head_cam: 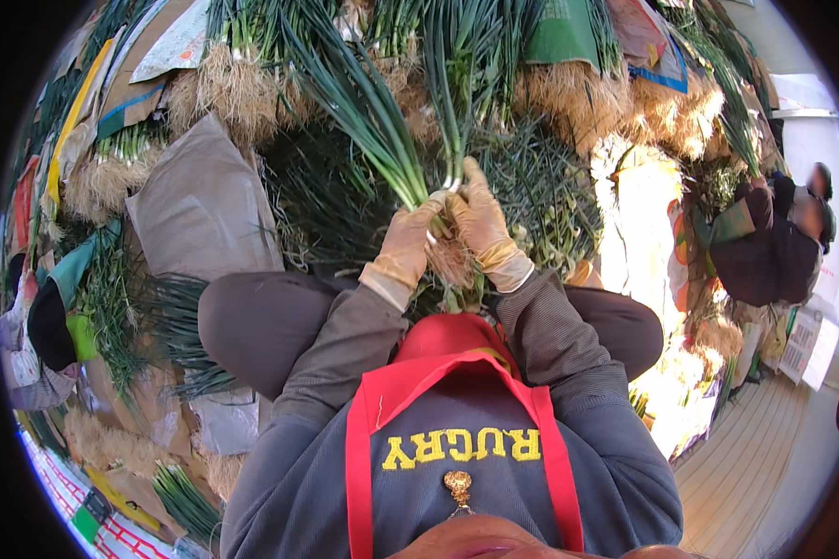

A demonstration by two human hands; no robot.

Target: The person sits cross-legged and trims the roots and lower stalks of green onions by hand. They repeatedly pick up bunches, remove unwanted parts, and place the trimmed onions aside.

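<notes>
My left hand (pixel 402 244), in a pale rubber glove, grips a bunch of green onions (pixel 384 150) low on the stalks, with the leaves fanning away from me. Close beside it, my right hand (pixel 484 222), gloved too, has its fingers around a few more green onion stalks (pixel 454 150) near their white ends. The two hands almost touch. Brown stringy roots (pixel 453 262) hang below them, over the red apron (pixel 447 339) in my lap. Parts of the stalks are hidden by the fingers.
Loose green trimmings (pixel 552 189) cover the ground before me. Rooted green onion bundles (pixel 238 91) lie in a row beyond. A brown paper sheet (pixel 206 202) lies at left, and a pile of green leaves (pixel 189 335) beside my knee. Other people sit at right (pixel 769 244) and left (pixel 49 328).
</notes>
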